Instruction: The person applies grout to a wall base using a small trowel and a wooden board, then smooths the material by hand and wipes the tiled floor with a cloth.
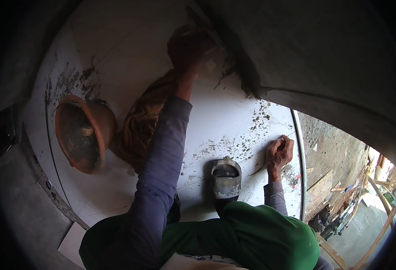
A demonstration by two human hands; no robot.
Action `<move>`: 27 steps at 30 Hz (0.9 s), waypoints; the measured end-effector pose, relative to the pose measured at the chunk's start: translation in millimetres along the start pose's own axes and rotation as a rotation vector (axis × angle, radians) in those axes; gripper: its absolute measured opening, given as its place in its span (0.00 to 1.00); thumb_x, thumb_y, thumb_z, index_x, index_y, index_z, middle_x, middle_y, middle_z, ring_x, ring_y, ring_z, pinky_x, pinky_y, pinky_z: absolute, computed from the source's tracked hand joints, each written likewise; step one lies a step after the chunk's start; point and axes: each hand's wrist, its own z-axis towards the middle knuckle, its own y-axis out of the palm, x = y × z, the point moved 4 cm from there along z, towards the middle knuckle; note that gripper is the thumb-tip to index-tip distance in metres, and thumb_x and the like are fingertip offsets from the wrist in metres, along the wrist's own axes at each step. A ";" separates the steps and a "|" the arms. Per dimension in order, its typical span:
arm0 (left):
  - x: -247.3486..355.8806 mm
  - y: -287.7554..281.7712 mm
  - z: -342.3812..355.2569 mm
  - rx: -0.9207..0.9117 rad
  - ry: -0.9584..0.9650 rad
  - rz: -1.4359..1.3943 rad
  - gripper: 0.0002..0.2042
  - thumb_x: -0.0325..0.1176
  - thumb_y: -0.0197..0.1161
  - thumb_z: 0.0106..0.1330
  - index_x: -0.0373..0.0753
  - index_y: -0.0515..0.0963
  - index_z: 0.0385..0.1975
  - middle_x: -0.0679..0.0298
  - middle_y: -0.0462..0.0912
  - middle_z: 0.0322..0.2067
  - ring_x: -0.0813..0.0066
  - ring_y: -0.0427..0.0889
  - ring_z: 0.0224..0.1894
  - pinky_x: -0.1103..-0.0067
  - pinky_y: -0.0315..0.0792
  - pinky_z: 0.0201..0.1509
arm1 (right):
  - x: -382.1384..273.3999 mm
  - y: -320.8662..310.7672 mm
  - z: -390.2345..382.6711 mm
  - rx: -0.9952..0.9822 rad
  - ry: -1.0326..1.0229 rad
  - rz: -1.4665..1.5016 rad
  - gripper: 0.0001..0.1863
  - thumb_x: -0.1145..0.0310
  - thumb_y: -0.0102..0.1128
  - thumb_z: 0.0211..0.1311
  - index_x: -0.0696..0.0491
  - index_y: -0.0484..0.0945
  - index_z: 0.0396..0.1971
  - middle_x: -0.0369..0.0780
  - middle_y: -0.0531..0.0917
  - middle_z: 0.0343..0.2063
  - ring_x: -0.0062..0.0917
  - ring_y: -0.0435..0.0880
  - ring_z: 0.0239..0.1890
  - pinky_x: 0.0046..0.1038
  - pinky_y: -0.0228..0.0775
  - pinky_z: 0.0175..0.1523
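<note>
My left hand [191,47] reaches far, hold too dark to tell; right hand [279,153], seemingly empty, half-curls near white floor [216,119].

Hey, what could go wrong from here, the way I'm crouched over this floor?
Your left hand, in deep shadow beside the rough edge, might get scraped. Your sandal could slip on the crumbs scattered ahead of it. Your left sleeve might snag the cloth beside the bucket.
</note>
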 end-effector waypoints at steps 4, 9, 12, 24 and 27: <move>4.9 34.5 -18.9 -0.224 0.480 0.629 0.16 0.26 0.76 0.65 0.29 0.86 0.52 0.59 0.93 0.47 0.75 0.91 0.47 0.76 0.86 0.51 | 6.9 -1.1 14.8 0.021 0.040 -0.032 0.03 0.75 0.60 0.67 0.53 0.77 0.37 0.42 0.77 0.28 0.37 0.80 0.29 0.40 0.72 0.35; -13.7 46.6 -0.8 -0.241 -0.014 0.037 0.11 0.26 0.74 0.67 0.31 0.88 0.47 0.62 0.93 0.43 0.79 0.90 0.43 0.78 0.86 0.47 | 1.0 4.5 13.1 0.021 -0.027 -0.076 0.02 0.75 0.58 0.66 0.53 0.77 0.37 0.43 0.77 0.27 0.39 0.79 0.27 0.41 0.72 0.36; -11.7 52.3 -22.0 -0.255 0.029 0.007 0.10 0.26 0.73 0.68 0.32 0.88 0.47 0.64 0.92 0.40 0.81 0.90 0.40 0.78 0.85 0.46 | 0.4 4.6 13.9 0.011 0.023 -0.106 0.03 0.75 0.57 0.65 0.53 0.77 0.36 0.43 0.78 0.28 0.40 0.80 0.29 0.41 0.72 0.36; 49.7 64.3 -171.7 -0.214 -0.406 -0.050 0.13 0.31 0.67 0.72 0.38 0.85 0.53 0.53 0.93 0.39 0.61 0.94 0.42 0.70 0.84 0.48 | 10.3 2.2 15.6 0.036 -0.018 -0.122 0.04 0.73 0.58 0.69 0.54 0.79 0.41 0.44 0.81 0.33 0.42 0.83 0.33 0.42 0.74 0.39; 28.4 45.2 -94.2 -0.084 -0.155 -0.066 0.09 0.31 0.68 0.68 0.38 0.86 0.45 0.57 0.92 0.34 0.64 0.93 0.37 0.69 0.84 0.42 | 5.7 4.2 10.3 0.006 0.002 -0.120 0.04 0.73 0.57 0.70 0.54 0.79 0.41 0.44 0.81 0.33 0.42 0.83 0.34 0.42 0.74 0.39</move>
